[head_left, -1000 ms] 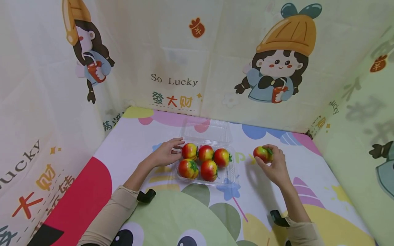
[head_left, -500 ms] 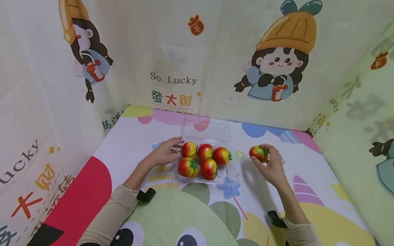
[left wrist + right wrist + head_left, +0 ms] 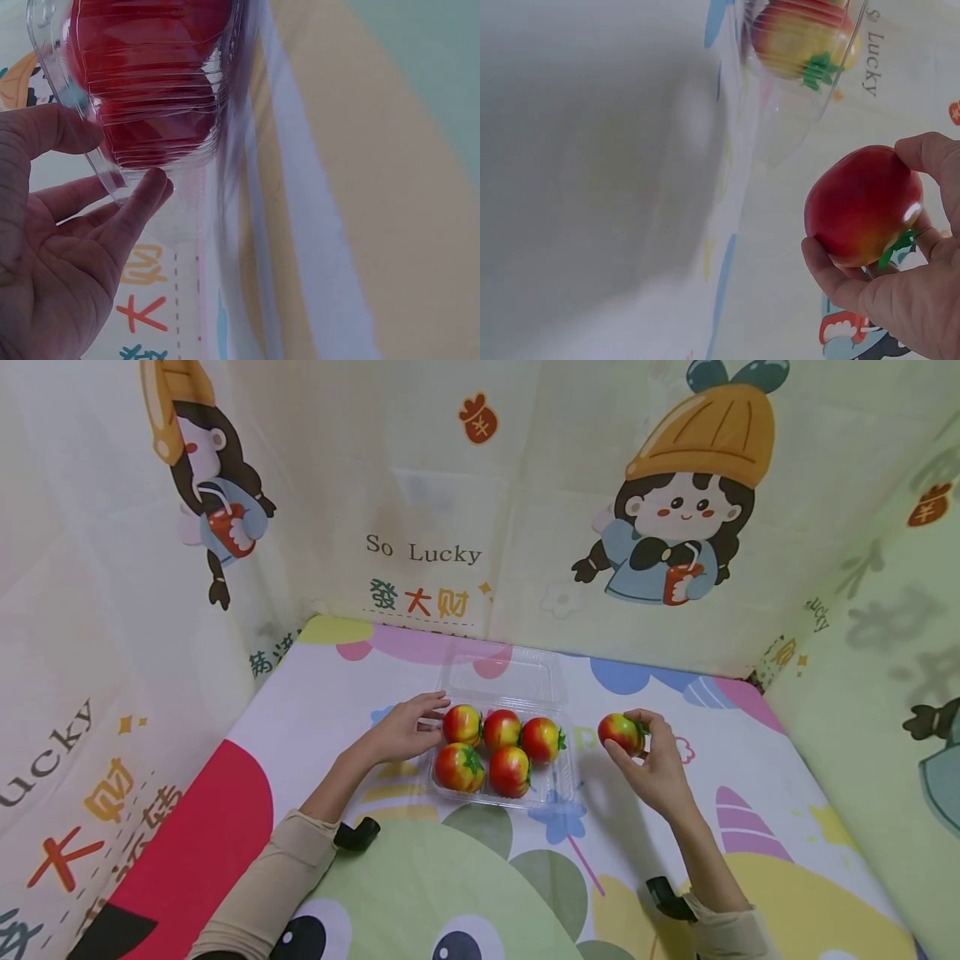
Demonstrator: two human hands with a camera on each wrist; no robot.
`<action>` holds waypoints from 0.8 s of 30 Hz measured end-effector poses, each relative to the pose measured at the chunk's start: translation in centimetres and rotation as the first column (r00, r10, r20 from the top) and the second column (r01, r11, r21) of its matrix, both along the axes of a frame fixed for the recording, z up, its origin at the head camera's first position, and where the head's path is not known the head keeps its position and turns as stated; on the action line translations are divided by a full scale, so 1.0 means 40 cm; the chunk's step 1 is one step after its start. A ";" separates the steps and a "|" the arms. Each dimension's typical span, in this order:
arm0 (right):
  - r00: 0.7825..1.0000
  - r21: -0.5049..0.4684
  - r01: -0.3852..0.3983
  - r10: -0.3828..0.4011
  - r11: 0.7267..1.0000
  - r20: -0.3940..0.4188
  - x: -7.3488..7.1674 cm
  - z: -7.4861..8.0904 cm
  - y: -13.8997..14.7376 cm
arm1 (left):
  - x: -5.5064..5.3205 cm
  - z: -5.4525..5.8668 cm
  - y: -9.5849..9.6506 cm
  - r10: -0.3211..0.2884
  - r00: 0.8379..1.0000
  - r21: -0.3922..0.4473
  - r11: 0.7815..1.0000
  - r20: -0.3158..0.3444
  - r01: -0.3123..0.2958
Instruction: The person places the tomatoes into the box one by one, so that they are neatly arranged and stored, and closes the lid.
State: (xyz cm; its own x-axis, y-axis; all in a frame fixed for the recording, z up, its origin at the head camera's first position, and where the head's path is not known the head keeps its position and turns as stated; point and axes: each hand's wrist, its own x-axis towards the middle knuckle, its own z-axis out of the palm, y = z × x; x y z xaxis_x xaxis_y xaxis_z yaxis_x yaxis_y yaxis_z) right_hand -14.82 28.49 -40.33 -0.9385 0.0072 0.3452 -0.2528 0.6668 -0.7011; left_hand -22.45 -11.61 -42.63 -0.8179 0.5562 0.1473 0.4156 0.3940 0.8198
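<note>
A clear plastic clamshell box (image 3: 551,781) lies with its lid folded back, holding several glossy red-and-yellow tomatoes (image 3: 509,772) with green star-shaped tops. At the box's left end is my left hand (image 3: 405,731); in the left wrist view its thumb and fingers pinch the rim and ribbed side wall (image 3: 161,124). To the right of the box, my right hand (image 3: 656,768) holds another tomato (image 3: 621,734) above the tabletop. The right wrist view shows thumb and fingertips spread round this tomato (image 3: 862,202), its green top turned toward the palm.
The transparent lid (image 3: 502,678) lies flat behind the box. A colourful printed cloth (image 3: 375,877) covers the table. Printed cloth walls (image 3: 525,527) stand behind and at both sides. Each forearm wears a black wrist mount (image 3: 357,834).
My right hand has carried its tomato a little leftward, closer to the box. The left hand and the box have stayed in place.
</note>
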 end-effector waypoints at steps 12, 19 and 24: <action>0.998 -0.020 -0.017 0.018 1.000 0.055 0.021 0.019 -0.031 | 0.003 0.002 0.002 0.001 1.000 0.006 1.000 0.010 -0.001; 0.997 -0.024 -0.028 0.030 0.999 0.073 0.030 0.027 -0.045 | 0.002 0.000 0.003 0.001 1.000 -0.007 1.000 0.002 -0.001; 0.996 -0.030 -0.039 0.042 0.999 0.084 0.034 0.032 -0.051 | 0.001 -0.001 0.004 0.000 1.000 -0.012 1.000 0.006 0.000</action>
